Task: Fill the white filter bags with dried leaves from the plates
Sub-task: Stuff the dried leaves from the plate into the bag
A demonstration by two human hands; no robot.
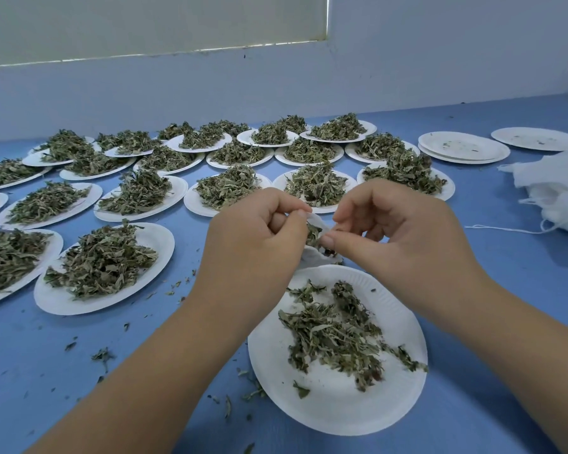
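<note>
A small white filter bag (315, 255) hangs between my hands above the far rim of a white paper plate (328, 407). My left hand (259, 237) pinches the bag's left edge. My right hand (394, 224) pinches its right edge at the mouth, fingers curled. Green dried leaves (313, 235) show inside the bag's mouth. On the plate below lies a thin scatter of dried leaves (338, 332). Most of the bag is hidden behind my fingers.
Several paper plates heaped with dried leaves (102, 260) cover the blue table (63, 388) to the left and behind. Stacked bare plates (463, 147) sit at the back right. A pile of white filter bags (558, 191) lies at the right edge. Leaf crumbs litter the table.
</note>
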